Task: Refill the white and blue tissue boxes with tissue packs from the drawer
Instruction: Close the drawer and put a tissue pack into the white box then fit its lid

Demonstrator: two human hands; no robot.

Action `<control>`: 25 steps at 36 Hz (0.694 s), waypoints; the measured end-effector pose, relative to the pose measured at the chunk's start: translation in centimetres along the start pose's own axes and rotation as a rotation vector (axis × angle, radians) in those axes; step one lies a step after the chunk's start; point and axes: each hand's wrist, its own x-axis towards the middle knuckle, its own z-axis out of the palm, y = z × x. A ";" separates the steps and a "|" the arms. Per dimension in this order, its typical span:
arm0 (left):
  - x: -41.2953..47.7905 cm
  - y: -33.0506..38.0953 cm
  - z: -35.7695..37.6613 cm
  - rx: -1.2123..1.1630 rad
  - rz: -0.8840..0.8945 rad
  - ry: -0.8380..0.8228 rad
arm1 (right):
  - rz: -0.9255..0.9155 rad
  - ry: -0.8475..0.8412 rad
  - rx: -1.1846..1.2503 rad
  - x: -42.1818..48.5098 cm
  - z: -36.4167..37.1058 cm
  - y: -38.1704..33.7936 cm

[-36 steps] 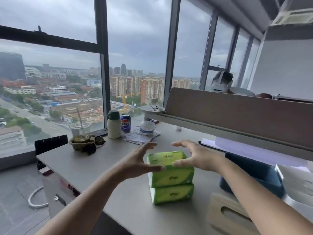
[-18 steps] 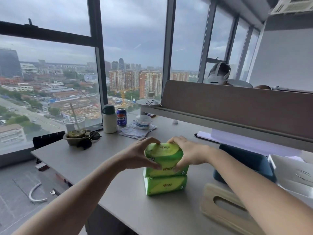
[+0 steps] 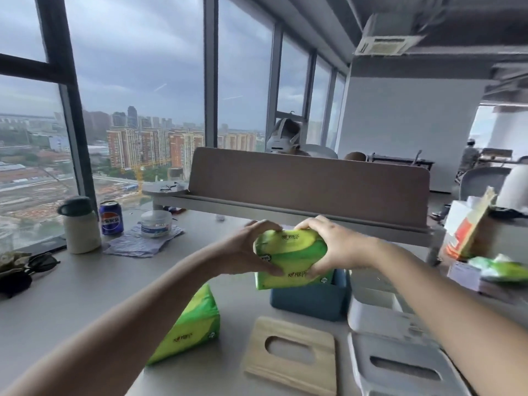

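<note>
Head view: pack (image 3: 291, 254) held over blue box (image 3: 311, 298).
It is clasped between left hand (image 3: 245, 250) and right hand (image 3: 340, 247), fingers curled round its ends.

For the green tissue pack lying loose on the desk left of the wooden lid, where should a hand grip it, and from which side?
Grip the green plastic tissue pack across its two long flat faces, coming from above. It appears tipped up with a narrow edge uppermost, so the fingers can likely straddle that edge. The soft wrap should give under a squeeze. The rectangular wooden slotted lid lies close on its right, so the left side looks freer.
</note>
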 end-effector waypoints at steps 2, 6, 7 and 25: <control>2.0 1.4 1.6 0.006 0.047 -0.003 | 0.037 0.033 0.016 -1.5 -1.1 2.0; 5.7 4.0 4.8 0.035 0.130 -0.027 | 0.108 0.100 0.015 -4.6 -2.9 6.0; 6.5 4.8 5.5 0.045 0.153 -0.034 | 0.126 0.111 0.005 -5.3 -3.3 6.9; 16.7 8.1 15.5 0.091 0.202 -0.204 | 0.314 0.194 0.016 -8.4 -3.2 20.0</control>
